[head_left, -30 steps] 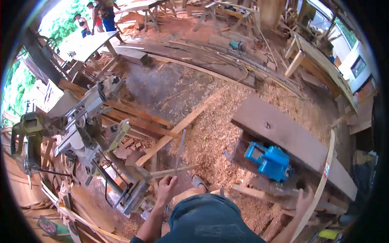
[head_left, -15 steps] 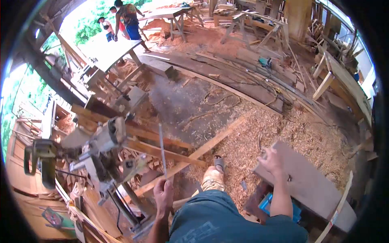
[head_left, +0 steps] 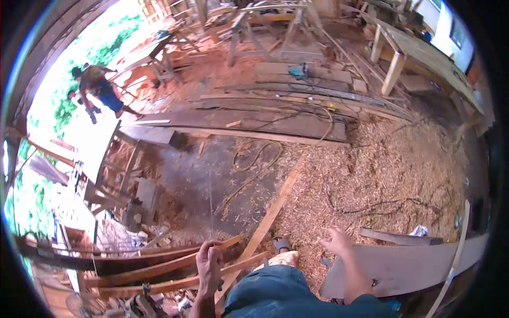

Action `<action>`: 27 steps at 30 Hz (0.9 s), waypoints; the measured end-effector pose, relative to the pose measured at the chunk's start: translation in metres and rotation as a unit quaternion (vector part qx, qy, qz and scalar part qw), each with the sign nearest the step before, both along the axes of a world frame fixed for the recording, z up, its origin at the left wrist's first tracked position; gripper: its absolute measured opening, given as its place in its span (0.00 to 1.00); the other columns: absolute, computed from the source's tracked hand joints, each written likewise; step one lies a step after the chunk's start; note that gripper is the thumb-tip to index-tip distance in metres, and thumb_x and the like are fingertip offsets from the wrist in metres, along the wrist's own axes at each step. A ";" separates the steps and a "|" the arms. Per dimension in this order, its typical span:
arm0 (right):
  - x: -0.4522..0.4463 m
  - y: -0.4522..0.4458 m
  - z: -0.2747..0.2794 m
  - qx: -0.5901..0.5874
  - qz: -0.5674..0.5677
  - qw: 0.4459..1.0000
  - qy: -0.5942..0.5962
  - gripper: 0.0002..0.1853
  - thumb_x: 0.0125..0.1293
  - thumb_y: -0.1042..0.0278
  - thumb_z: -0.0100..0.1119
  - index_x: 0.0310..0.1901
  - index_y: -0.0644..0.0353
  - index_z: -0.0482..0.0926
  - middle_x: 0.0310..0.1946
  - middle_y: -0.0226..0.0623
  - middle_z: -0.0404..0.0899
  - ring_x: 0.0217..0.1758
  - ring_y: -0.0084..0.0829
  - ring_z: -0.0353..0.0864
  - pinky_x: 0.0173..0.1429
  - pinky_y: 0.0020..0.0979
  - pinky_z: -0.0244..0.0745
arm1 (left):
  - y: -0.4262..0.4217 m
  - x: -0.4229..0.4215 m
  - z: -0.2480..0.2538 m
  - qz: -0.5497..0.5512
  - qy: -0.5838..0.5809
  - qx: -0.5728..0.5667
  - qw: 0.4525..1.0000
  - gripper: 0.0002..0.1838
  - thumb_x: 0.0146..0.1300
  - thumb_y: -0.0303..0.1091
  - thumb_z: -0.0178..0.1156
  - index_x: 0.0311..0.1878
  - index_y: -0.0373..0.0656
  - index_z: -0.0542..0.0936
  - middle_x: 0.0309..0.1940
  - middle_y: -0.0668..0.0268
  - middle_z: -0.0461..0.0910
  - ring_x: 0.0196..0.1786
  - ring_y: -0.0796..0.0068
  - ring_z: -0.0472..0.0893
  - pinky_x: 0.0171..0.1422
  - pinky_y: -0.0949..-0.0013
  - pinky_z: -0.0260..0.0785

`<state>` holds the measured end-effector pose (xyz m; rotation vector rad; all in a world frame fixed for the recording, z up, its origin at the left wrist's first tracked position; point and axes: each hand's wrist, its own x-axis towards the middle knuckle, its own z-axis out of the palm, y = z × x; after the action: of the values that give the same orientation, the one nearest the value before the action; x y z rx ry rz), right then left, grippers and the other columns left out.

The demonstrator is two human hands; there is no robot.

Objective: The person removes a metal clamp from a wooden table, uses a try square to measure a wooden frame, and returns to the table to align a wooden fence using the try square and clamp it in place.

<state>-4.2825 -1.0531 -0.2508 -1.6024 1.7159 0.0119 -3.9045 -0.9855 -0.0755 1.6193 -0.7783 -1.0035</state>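
Observation:
My left hand [head_left: 210, 261] is closed around the lower end of a thin, straight greyish strip [head_left: 211, 204]. The strip points up and away over the dark floor; what kind it is I cannot make out. Beside that hand lie several long wooden planks [head_left: 148, 271]. My right hand [head_left: 337, 243] has its fingers apart and holds nothing. It is near the left end of a wide, pale board [head_left: 413, 267], and my forearm crosses over the board.
Wood shavings [head_left: 392, 164] cover the floor at right. A plank [head_left: 281, 201] and a yellowish cord [head_left: 257, 159] lie ahead. Farther off are long boards [head_left: 254, 119], a teal power tool [head_left: 298, 71] and a wooden workbench [head_left: 424, 58]. Other people [head_left: 101, 90] stand at upper left.
My view has turned right, so the machine at left has mostly dropped out of sight. My right hand has come off the pale board's edge. The strip stays in my left hand.

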 end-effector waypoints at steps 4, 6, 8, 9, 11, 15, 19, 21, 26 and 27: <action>0.011 -0.002 -0.001 -0.059 -0.076 0.995 -0.036 0.32 0.60 0.45 0.67 0.61 0.58 0.77 0.60 0.51 0.77 0.62 0.52 0.77 0.66 0.46 0.74 | -0.075 -0.020 0.002 -0.141 -0.025 0.035 0.989 0.13 0.74 0.39 0.52 0.42 0.39 0.79 0.23 0.76 0.71 0.22 0.88 0.65 0.25 0.78 0.57; 0.012 -0.009 -0.005 -0.111 -0.089 0.987 -0.070 0.31 0.60 0.49 0.69 0.60 0.59 0.78 0.57 0.51 0.77 0.59 0.50 0.80 0.63 0.45 0.76 | -0.109 -0.025 -0.022 -0.198 0.009 0.039 0.979 0.11 0.70 0.37 0.56 0.43 0.38 0.79 0.27 0.74 0.74 0.29 0.86 0.69 0.31 0.77 0.61; 0.013 -0.016 -0.008 -0.145 -0.136 0.973 -0.114 0.29 0.59 0.52 0.70 0.58 0.61 0.79 0.54 0.50 0.79 0.55 0.50 0.82 0.59 0.45 0.78 | -0.143 -0.025 -0.034 -0.282 0.017 0.056 0.958 0.13 0.67 0.38 0.63 0.44 0.35 0.79 0.30 0.73 0.76 0.35 0.84 0.73 0.39 0.75 0.66; 0.014 -0.026 -0.009 -0.161 -0.159 0.965 -0.136 0.28 0.59 0.54 0.71 0.57 0.61 0.79 0.53 0.50 0.80 0.53 0.50 0.83 0.57 0.45 0.78 | -0.160 -0.026 -0.037 -0.332 0.021 0.050 0.942 0.14 0.67 0.38 0.64 0.44 0.35 0.79 0.31 0.73 0.76 0.36 0.83 0.73 0.41 0.74 0.67; 0.016 -0.053 0.010 -0.155 -0.187 0.960 -0.137 0.24 0.58 0.59 0.72 0.53 0.62 0.82 0.41 0.48 0.83 0.42 0.48 0.84 0.47 0.44 0.79 | -0.198 -0.033 -0.053 -0.376 0.041 0.012 0.926 0.18 0.64 0.40 0.70 0.45 0.35 0.80 0.34 0.71 0.78 0.40 0.81 0.75 0.47 0.72 0.69; 0.021 -0.105 0.014 -0.158 -0.228 0.954 -0.118 0.22 0.58 0.59 0.72 0.52 0.60 0.82 0.29 0.43 0.82 0.31 0.41 0.83 0.40 0.41 0.78 | -0.295 -0.055 -0.047 -0.423 0.112 0.015 0.899 0.19 0.66 0.44 0.69 0.46 0.36 0.79 0.35 0.72 0.77 0.40 0.82 0.74 0.46 0.73 0.68; 0.018 -0.219 0.020 -0.154 -0.225 0.951 -0.145 0.23 0.59 0.56 0.71 0.53 0.58 0.82 0.30 0.41 0.82 0.31 0.36 0.83 0.39 0.37 0.79 | -0.416 -0.057 -0.083 -0.428 0.182 0.023 0.885 0.30 0.66 0.62 0.62 0.43 0.39 0.78 0.23 0.77 0.67 0.25 0.89 0.64 0.28 0.79 0.53; 0.006 -0.284 0.001 -0.171 -0.224 0.952 -0.116 0.23 0.59 0.55 0.71 0.53 0.57 0.83 0.31 0.41 0.83 0.32 0.36 0.84 0.40 0.37 0.79 | -0.485 -0.057 -0.100 -0.464 0.214 -0.016 0.860 0.31 0.66 0.65 0.62 0.41 0.40 0.78 0.24 0.76 0.69 0.27 0.87 0.66 0.31 0.78 0.57; -0.051 -0.343 -0.118 -0.081 -0.375 0.921 -0.063 0.18 0.62 0.56 0.69 0.48 0.60 0.84 0.30 0.38 0.84 0.29 0.33 0.82 0.35 0.36 0.77 | -0.646 -0.091 -0.115 -0.506 0.182 -0.057 0.841 0.27 0.64 0.59 0.67 0.41 0.39 0.78 0.30 0.76 0.73 0.35 0.84 0.70 0.38 0.74 0.64; -0.061 -0.339 -0.132 -0.018 -0.380 0.924 -0.043 0.19 0.63 0.51 0.68 0.47 0.57 0.84 0.31 0.39 0.85 0.31 0.37 0.85 0.36 0.39 0.78 | -0.674 -0.097 -0.114 -0.524 0.172 -0.056 0.832 0.27 0.64 0.58 0.68 0.41 0.39 0.78 0.31 0.76 0.73 0.37 0.84 0.71 0.40 0.73 0.65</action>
<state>-4.3436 -1.3921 -0.3825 -0.8501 2.1628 -0.4643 -4.0016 -1.6590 -0.1893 0.7696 -1.4773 -1.8976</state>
